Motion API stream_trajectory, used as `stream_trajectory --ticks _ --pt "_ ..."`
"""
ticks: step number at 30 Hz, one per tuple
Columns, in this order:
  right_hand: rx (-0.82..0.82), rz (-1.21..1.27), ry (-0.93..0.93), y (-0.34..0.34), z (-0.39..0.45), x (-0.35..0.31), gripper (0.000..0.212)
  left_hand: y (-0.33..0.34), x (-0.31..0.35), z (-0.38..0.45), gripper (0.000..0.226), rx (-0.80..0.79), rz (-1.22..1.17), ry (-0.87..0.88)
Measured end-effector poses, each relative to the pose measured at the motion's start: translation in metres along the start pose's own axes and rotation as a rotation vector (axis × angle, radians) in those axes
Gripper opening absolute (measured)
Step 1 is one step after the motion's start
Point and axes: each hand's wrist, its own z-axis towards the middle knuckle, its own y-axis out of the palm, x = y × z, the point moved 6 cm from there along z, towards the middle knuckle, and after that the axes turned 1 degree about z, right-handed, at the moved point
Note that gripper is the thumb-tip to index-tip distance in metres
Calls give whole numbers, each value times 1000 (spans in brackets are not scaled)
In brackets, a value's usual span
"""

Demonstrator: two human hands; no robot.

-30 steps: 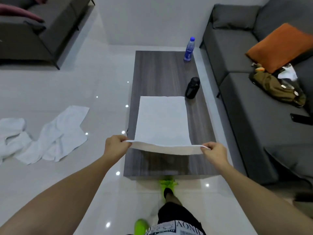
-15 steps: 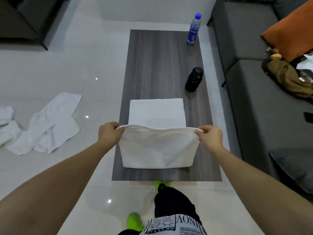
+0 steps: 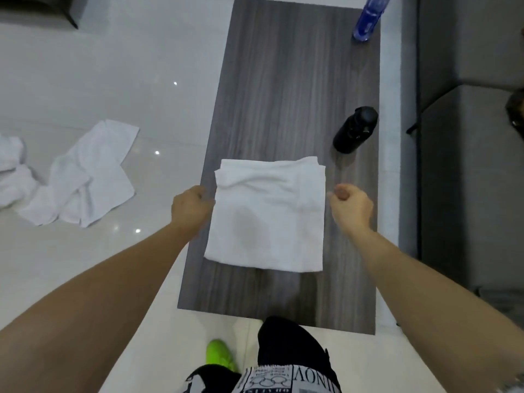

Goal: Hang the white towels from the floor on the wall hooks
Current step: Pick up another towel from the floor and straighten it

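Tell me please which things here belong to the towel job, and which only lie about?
Job: folded white towel on the table; crumpled white towels on the floor; left hand; right hand.
Lying about: black bottle; blue bottle; grey sofa.

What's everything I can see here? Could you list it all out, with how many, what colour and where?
folded towel: one, white, flat on the near half of the table, between the two hands
loose towels: a crumpled heap, white, on the floor to the left; exact count unclear
table: one, grey wood grain, centre
black bottle: one, on the table's right side, just beyond the folded towel
blue bottle: one, far right corner of the table, cut off by the frame
sofa: one, grey, along the right
floor: glossy white tiles
shoe: one, bright green, by the table's near edge
left hand: at the folded towel's left edge
right hand: curled, just right of the towel, holding nothing
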Motion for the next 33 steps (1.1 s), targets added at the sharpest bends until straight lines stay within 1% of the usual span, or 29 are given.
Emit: stream_trajectory --ticks 2,5,9,11,14,15,16,18,19,22,23,24,25,27,28,31,33 --pt "-81 -23 69 25 -13 32 30 27 -22 -8 38 -87 59 -35" --pt "-192 -100 153 63 -36 79 25 67 -61 -19 44 -195 111 -120" --pt "-298 -174 246 105 -61 133 24 110 -105 -30 46 -256 111 -187" --pt "-290 -190 321 118 -67 156 33 128 -122 -33 49 -267 114 -218" --pt "-155 -158 493 124 -69 190 60 146 -145 -31 61 -234 47 -311" --pt "-110 -128 536 124 -70 199 65 150 -151 -30 65 -222 7 -336" --pt "-71 -81 556 124 -70 206 63 152 -155 -28 68 -211 -34 -352" --pt "-29 54 571 125 -69 216 51 155 -161 -25 67 -201 -101 -397" --pt "-29 132 590 126 -69 220 45 157 -164 -24 63 -220 -149 -447" --pt "-57 352 696 131 -77 225 27 167 -165 -32 42 -379 -414 -661" --pt "-63 438 721 131 -81 224 21 167 -165 -35 36 -389 -482 -690" --pt "-52 520 731 131 -87 220 17 164 -165 -37 30 -349 -529 -687" --pt "-26 576 722 127 -91 216 17 157 -165 -38 25 -276 -561 -664" --pt "22 617 678 115 -100 206 20 137 -164 -44 12 -135 -601 -604" --pt "37 619 655 108 -104 200 20 125 -162 -48 10 -84 -622 -581" --pt "55 639 576 85 -122 175 16 84 -155 -59 17 18 -673 -517" --pt "94 646 499 67 -137 155 23 51 -147 -68 22 76 -709 -459"
